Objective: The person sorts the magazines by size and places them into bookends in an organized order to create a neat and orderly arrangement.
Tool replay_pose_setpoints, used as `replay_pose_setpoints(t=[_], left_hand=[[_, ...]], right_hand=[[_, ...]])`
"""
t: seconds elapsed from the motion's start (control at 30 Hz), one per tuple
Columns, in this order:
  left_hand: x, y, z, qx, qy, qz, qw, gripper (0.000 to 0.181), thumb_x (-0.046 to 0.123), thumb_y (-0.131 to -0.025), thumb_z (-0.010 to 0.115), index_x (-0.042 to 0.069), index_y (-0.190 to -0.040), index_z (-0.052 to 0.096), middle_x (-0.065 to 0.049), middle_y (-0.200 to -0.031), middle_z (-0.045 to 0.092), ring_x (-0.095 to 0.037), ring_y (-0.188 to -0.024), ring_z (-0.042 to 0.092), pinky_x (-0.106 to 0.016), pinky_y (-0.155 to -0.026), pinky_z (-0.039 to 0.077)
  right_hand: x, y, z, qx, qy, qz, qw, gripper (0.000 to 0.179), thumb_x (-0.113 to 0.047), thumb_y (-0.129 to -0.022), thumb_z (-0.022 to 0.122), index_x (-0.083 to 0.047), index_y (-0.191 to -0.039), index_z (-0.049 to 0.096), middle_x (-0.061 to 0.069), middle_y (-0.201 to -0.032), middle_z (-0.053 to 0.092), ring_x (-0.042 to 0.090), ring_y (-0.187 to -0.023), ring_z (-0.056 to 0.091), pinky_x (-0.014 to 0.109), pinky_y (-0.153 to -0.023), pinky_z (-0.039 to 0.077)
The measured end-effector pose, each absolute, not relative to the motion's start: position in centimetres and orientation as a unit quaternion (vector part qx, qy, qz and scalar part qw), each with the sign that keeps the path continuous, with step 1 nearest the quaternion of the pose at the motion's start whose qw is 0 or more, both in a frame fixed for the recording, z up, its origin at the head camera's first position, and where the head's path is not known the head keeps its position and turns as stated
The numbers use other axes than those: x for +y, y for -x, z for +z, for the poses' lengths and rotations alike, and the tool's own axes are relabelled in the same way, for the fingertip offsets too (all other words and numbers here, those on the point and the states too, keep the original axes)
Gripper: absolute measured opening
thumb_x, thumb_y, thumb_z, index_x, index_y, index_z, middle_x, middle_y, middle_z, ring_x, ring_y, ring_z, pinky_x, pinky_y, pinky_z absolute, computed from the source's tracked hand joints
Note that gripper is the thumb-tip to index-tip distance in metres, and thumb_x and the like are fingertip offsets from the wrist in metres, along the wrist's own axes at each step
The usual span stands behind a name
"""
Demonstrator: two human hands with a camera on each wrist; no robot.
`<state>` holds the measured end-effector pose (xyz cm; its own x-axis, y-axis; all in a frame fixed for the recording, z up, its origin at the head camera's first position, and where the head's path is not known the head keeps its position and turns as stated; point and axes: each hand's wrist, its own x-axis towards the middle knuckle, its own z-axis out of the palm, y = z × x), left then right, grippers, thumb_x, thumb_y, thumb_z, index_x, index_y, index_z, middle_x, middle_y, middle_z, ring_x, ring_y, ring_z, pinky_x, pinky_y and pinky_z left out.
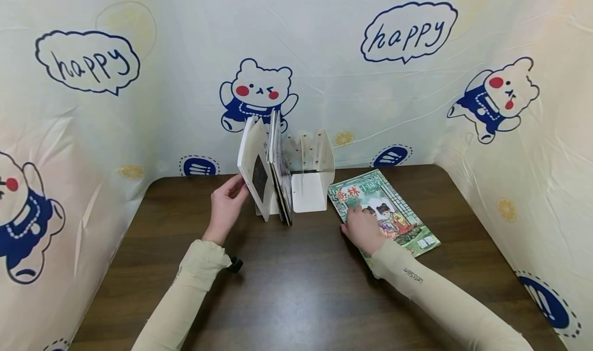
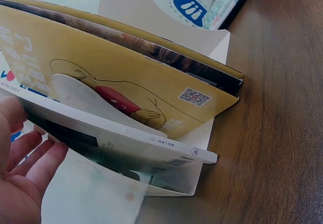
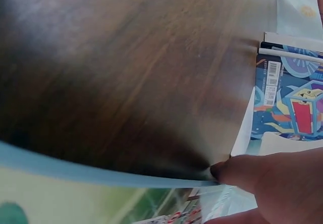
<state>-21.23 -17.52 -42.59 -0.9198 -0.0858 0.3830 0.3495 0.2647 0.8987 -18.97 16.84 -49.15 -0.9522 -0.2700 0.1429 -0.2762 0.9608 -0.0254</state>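
Note:
A thick white book (image 1: 250,155) with a dark panel on its cover stands tilted at the left of a white bookend rack (image 1: 309,194). My left hand (image 1: 225,207) holds this book by its outer edge, thumb and fingers on either side in the left wrist view. Beside it in the rack stand several thin books, among them a yellow one (image 2: 101,67) with a QR code. On the right, a green illustrated magazine (image 1: 407,212) lies on the table. My right hand (image 1: 363,227) pinches its left edge, thumb at the edge and fingers over the cover.
The dark wooden table (image 1: 287,289) ends at a cloth backdrop (image 1: 324,42) printed with bears. The rack's right-hand divider (image 1: 327,155) rises close to the magazine's upper corner. A blue illustrated cover (image 3: 272,82) faces right among the standing books.

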Motion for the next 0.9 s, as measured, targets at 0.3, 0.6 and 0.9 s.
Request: replay_pose_setpoints(t=[0.3, 0.6, 0.9], left_hand=[[-17.47, 21.27, -42.36, -0.773, 0.088, -0.600, 0.187, 0.031, -0.002, -0.098, 0.067, -0.008, -0.129, 0.069, -0.029, -0.121, 0.071, 0.004, -0.097, 0.066, -0.013, -0.085, 0.055], [-17.50, 21.35, -42.59, -0.772, 0.090, -0.602, 0.183, 0.031, -0.002, -0.098, 0.067, -0.009, -0.129, 0.068, -0.029, -0.121, 0.071, -0.003, -0.100, 0.069, -0.012, -0.085, 0.055], [-17.42, 21.12, -42.52, -0.772, 0.088, -0.601, 0.187, 0.032, -0.003, -0.097, 0.068, -0.009, -0.128, 0.068, -0.029, -0.121, 0.071, -0.009, -0.102, 0.069, -0.014, -0.086, 0.055]], right_hand=[[16.59, 19.37, -48.73, -0.989, -0.139, 0.037, 0.039, 0.031, -0.019, -0.091, 0.079, 0.007, -0.081, 0.067, 0.024, -0.084, 0.065, 0.039, -0.070, 0.068, 0.049, -0.055, 0.059], [16.82, 19.35, -48.58, -0.988, -0.143, 0.051, 0.020, 0.021, -0.006, -0.088, 0.072, 0.003, -0.070, 0.065, 0.020, -0.072, 0.067, 0.038, -0.065, 0.069, 0.050, -0.054, 0.058], [17.13, 18.62, -48.56, -0.988, -0.146, 0.026, 0.050, 0.017, -0.002, -0.083, 0.074, 0.002, -0.070, 0.065, 0.020, -0.072, 0.068, 0.039, -0.067, 0.070, 0.051, -0.055, 0.059]])
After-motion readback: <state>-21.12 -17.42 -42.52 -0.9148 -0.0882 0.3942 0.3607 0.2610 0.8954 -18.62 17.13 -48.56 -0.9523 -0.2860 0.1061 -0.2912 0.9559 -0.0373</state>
